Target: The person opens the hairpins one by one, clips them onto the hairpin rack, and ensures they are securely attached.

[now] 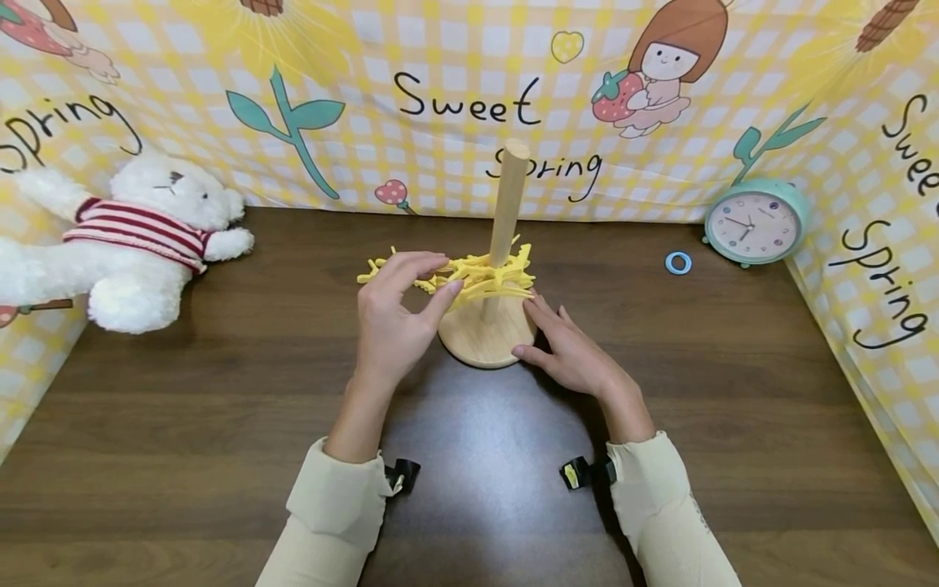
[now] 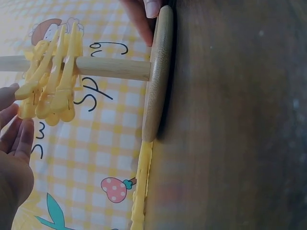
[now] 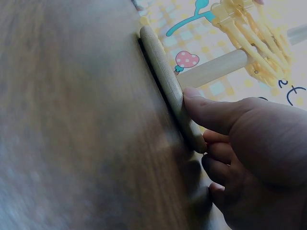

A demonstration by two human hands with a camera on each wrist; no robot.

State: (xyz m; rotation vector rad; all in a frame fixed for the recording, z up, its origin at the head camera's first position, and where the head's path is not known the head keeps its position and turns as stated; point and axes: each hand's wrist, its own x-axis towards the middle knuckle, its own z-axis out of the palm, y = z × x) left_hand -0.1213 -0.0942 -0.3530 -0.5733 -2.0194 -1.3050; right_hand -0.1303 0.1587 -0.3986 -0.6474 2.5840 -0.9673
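Observation:
A wooden stand, a round base with an upright post [image 1: 509,200], rises from the middle of the table. Several thin yellow plastic pieces with rounded ends [image 2: 53,79] surround the post in a bundle, held above the base. My left hand [image 1: 396,322] pinches the bundle's left end between thumb and fingers. At the base's right side, my right hand [image 1: 575,350] grips the rim of the round base [image 3: 165,79], thumb on top and fingers at the edge. More yellow pieces [image 2: 140,187] lie on the table left of the base, partly hidden behind the left hand.
At the back left lies a white teddy bear [image 1: 143,232] in a striped shirt. A blue ring [image 1: 678,262] and a mint alarm clock [image 1: 756,224] are at the back right. Patterned cloth [image 1: 455,49] borders the brown table [image 1: 220,440] at the back and sides.

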